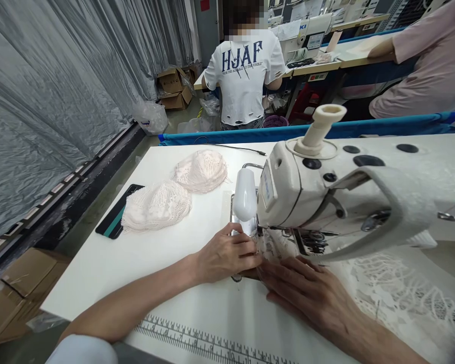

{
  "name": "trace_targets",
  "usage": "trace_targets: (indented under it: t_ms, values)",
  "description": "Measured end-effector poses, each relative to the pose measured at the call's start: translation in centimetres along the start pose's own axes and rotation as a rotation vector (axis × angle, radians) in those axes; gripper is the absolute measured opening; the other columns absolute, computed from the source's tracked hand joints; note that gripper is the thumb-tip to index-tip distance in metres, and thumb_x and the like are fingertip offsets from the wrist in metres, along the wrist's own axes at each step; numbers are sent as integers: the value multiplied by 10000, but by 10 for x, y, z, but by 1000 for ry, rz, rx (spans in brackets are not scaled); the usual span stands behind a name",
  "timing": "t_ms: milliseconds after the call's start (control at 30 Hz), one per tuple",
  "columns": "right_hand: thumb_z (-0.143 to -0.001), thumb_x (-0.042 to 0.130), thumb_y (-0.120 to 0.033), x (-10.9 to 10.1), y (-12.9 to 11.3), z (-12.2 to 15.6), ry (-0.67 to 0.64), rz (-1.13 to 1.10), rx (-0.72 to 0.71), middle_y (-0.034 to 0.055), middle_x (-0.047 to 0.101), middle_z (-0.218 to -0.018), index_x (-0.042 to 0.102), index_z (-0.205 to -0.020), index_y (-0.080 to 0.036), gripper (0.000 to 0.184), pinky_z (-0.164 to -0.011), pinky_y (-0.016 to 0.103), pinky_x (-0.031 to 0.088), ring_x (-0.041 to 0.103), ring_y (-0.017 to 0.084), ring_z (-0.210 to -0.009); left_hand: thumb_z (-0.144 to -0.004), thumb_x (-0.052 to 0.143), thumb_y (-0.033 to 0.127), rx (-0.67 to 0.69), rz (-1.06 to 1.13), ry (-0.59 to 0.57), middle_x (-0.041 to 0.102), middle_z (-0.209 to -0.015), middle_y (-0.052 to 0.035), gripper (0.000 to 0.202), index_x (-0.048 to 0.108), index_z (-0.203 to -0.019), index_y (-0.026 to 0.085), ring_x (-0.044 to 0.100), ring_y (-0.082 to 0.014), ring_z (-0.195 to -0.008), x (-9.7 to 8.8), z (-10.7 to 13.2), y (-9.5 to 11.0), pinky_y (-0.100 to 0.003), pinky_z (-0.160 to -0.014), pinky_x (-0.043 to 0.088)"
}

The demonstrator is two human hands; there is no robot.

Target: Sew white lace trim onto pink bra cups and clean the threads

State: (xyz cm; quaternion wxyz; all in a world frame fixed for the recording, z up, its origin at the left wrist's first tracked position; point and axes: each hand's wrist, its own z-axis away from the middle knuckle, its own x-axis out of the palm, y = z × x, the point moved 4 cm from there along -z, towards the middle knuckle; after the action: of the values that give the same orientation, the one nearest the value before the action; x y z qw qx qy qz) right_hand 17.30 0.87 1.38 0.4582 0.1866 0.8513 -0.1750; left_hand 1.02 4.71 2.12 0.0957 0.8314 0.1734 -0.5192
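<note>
Lace (269, 246) lies at left fingers (245, 248) and right fingers (288, 275), whether pinching I cannot tell, while a shirt (244, 86) reads "HJAF"

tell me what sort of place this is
Most likely a sewing workshop for clothing: a sewing machine stands on the near table, pale lace pieces lie beside it, and another machine stands on a bench beyond, with other people nearby.
</note>
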Motion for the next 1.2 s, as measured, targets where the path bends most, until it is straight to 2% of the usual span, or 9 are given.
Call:
trace_targets:
  t_ms: [200, 300, 533, 600, 767, 900, 1067, 1200]
  values:
    - [-899, 554, -200, 0, 0, 0, 8, -1, -2, 67, 690, -1050, 640, -1069, -174, 192, -699, 338, 450, 614, 201, -864, -911, 440, 81, -4, -3, -7, 663, -836, 20, 187, 570, -817, 177, 612, -87, -836, 2, 2, -1, -314, -913, 397]
    - [-898, 557, -212, -1, 0, -1, 13, -7, -4, 69, 688, -1074, 653, -1034, -184, 169, -686, 333, 441, 610, 204, -858, -912, 414, 69, -5, -9, -31, 651, -854, 14, 218, 564, -807, 186, 605, -92, -828, 3, 2, -1, -326, -917, 401]
    - [-925, 531, -254, -4, 0, -3, 56, -3, -6, 15, 712, -1038, 657, -1008, -196, 162, -708, 341, 398, 600, 198, -884, -912, 415, 76, -1, -57, -63, 633, -859, 12, 208, 549, -790, 179, 592, -90, -826, 2, 0, 1, -316, -938, 387]
    - [-924, 532, -256, -3, 0, -3, 59, -4, -2, 13, 710, -1045, 657, -995, -194, 157, -701, 338, 385, 597, 200, -895, -914, 415, 80, 0, -71, -64, 635, -862, 11, 194, 552, -815, 175, 589, -88, -824, 0, 0, 1, -314, -938, 384]
    - [-937, 505, -284, -5, -2, -4, 59, 9, 8, 20, 703, -1058, 665, -960, -204, 181, -692, 345, 361, 598, 197, -876, -925, 435, 113, 4, -63, -69, 644, -936, -6, 167, 561, -1011, 181, 582, -99, -864, -4, 0, 3, -337, -946, 368]
    - [-962, 446, -327, -10, -1, -8, 32, 4, 13, 29, 699, -1065, 664, -986, -221, 244, -734, 359, 366, 611, 196, -890, -929, 449, 146, 5, -46, -102, 635, -982, -25, 161, 579, -1015, 185, 578, -115, -901, -4, 1, 3, -353, -945, 356]
    - [-988, 358, -369, -10, 11, -8, 33, 53, 63, 84, 713, -1005, 626, -1069, -163, 348, -742, 369, 381, 635, 187, -767, -907, 466, 120, -33, -34, -109, 618, -976, -21, 222, 560, -1092, 198, 575, -122, -904, -2, 2, 2, -368, -943, 345]
    - [-995, 286, -405, -4, 23, -7, 13, 152, 145, 110, 731, -869, 619, -1091, -130, 442, -749, 400, 361, 630, 217, -722, -899, 470, 139, -78, -50, -80, 609, -1027, -43, 263, 525, -1152, 187, 570, -128, -922, 2, 0, -1, -386, -977, 322]
